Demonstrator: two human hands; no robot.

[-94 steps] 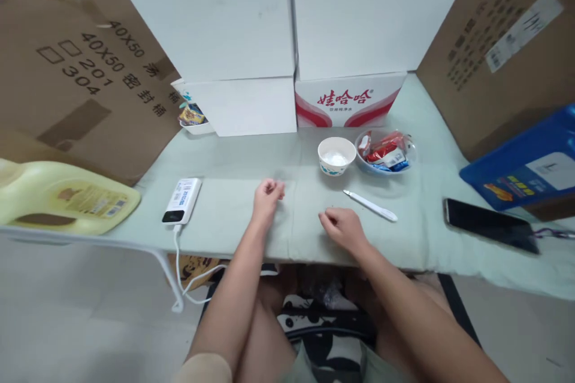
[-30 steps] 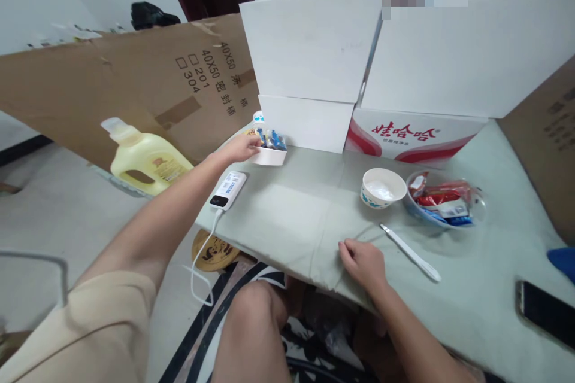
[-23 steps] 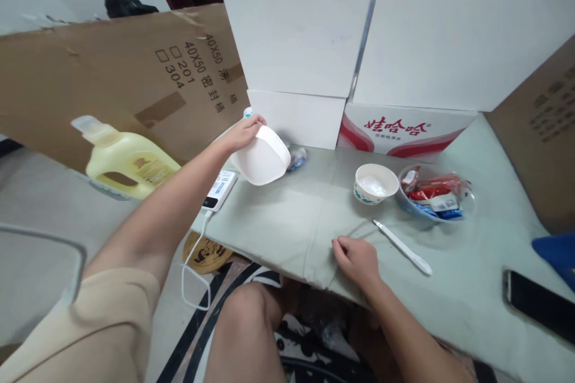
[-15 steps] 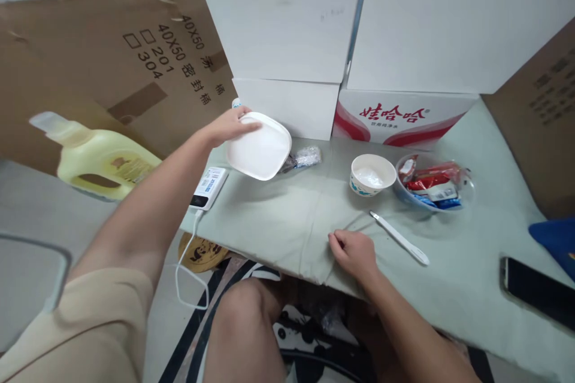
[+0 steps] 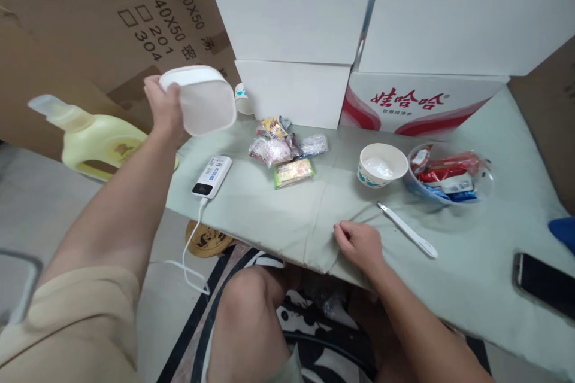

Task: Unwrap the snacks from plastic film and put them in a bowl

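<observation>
My left hand (image 5: pixel 165 103) is closed on a white plastic food container (image 5: pixel 210 106) with rounded corners, held tilted in the air at the left. To its right on the table lie several small wrapped snacks (image 5: pixel 276 146), among them a green-edged packet (image 5: pixel 294 173). My right hand (image 5: pixel 360 245) rests as a loose fist near the table's front edge, with nothing showing in it. Closest to this hand is a white-handled craft knife (image 5: pixel 408 230). Behind the knife stands a paper bowl (image 5: pixel 381 166) with clear plastic in it.
A clear bowl (image 5: pixel 415 185) of snack packets stands right of the paper bowl. A phone (image 5: pixel 545 287) lies far right. A power bank (image 5: pixel 212 176) with a white cable sits at left. A paper cup (image 5: pixel 243 99) and white cartons (image 5: pixel 291 93) line the back. A yellow detergent bottle (image 5: pixel 101 140) stands left.
My left hand has moved left and slightly up with the container, tilting it differently. The snack pile behind it now shows. My right hand stays on the table, closed.
</observation>
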